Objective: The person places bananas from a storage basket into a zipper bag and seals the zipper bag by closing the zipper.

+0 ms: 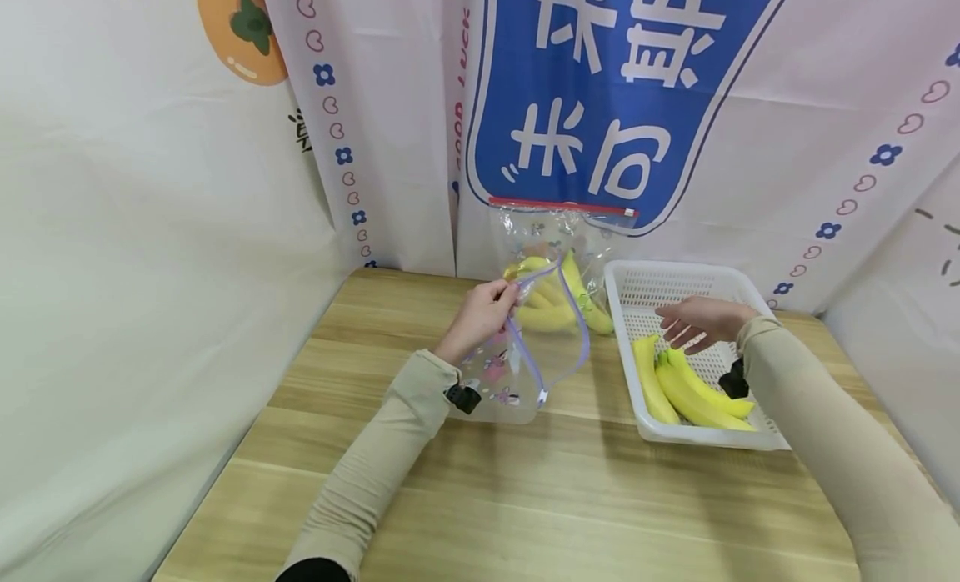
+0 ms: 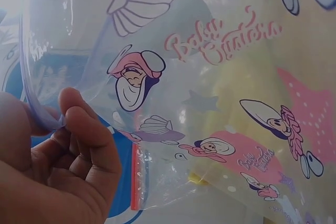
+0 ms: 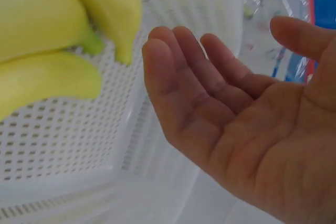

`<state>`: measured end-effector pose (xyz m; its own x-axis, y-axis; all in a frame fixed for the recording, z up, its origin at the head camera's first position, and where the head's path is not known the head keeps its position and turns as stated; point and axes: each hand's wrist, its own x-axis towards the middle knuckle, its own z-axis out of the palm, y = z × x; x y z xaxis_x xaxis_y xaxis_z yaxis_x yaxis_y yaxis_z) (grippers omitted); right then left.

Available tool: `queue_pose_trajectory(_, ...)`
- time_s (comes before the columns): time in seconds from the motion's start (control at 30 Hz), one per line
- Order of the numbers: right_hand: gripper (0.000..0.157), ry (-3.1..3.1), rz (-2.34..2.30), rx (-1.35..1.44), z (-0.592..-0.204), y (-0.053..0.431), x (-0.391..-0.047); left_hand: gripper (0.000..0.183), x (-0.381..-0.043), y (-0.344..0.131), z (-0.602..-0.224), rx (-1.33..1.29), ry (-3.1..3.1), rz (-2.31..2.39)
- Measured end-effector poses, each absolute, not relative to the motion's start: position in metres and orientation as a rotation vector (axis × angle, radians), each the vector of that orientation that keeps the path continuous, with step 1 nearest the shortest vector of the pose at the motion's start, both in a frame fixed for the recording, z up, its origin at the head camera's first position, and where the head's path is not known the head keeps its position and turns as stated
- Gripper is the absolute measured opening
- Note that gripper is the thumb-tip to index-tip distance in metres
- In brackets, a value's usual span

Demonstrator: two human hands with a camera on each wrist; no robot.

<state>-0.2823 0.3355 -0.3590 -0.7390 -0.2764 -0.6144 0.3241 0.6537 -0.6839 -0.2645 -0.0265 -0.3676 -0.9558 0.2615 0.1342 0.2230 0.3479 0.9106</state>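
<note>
My left hand (image 1: 483, 315) pinches the purple-edged rim of a clear zip bag (image 2: 173, 93) printed with shells and cartoon figures. The bag's mouth gapes toward the right in the head view. Over the white basket (image 1: 626, 373) hovers my right hand (image 1: 705, 322), its fingers loosely bent and holding nothing. Several yellow bananas (image 1: 693, 394) lie in the basket, below and to the left of that hand. Behind the held bag stands a second clear bag with a red zip (image 1: 562, 205), and bananas (image 1: 573, 290) show inside it.
The wooden table (image 1: 525, 499) runs up to a cloth backdrop (image 1: 405, 148) with a blue printed panel. A pale cloth wall (image 1: 150, 273) borders the left side. The red-zip bag leans near the backdrop, close to the basket's left wall.
</note>
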Motion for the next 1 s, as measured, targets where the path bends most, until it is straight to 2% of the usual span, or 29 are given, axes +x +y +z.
queue_pose_trajectory(0.43,0.072,2.026,-1.089,0.262,-0.397,0.381,-0.291,0.036,-0.263,-0.03,-0.367,0.442,2.613,1.64)
queue_pose_trajectory(0.73,0.078,1.964,-1.127,0.312,-0.404,0.39,-0.288,0.031,-0.262,-0.033,-0.366,0.462,2.601,1.655)
queue_pose_trajectory(1.0,0.083,1.896,-1.12,0.325,-0.418,0.39,-0.287,0.034,-0.259,-0.036,-0.366,0.437,2.543,1.713)
